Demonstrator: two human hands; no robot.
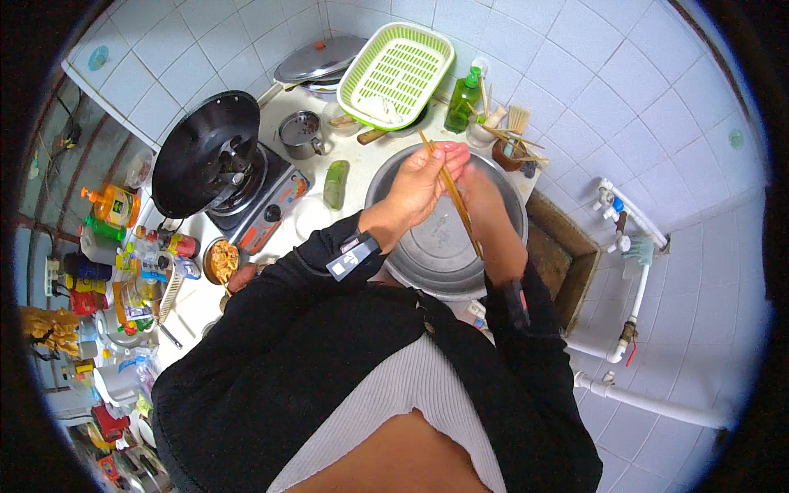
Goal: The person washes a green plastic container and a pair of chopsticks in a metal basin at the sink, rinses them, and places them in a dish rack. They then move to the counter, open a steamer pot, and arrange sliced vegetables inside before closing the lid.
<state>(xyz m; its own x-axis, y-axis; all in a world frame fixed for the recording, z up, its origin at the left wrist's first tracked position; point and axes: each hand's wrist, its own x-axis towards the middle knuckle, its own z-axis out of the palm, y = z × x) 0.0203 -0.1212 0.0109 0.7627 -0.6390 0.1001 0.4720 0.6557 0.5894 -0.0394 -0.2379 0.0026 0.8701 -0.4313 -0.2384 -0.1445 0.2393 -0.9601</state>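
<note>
A pair of wooden chopsticks (457, 200) slants across a wide grey metal basin (425, 259). My left hand (419, 177) grips them near their upper end, thumb pressed along them. Close against its fingers, my right hand (479, 188) is motion-blurred, and its fingers are partly hidden behind the chopsticks. Both hands are above the basin. Left of the basin, a green piece of vegetable (336, 185) lies on the white counter (362, 161).
A black wok (197, 160) tilts on the gas stove (271, 215). Behind the basin stand a green-and-white draining basket (394, 74) and a green pump bottle (462, 105). A bowl of food (224, 261) is at left. A sink (548, 256) adjoins on the right.
</note>
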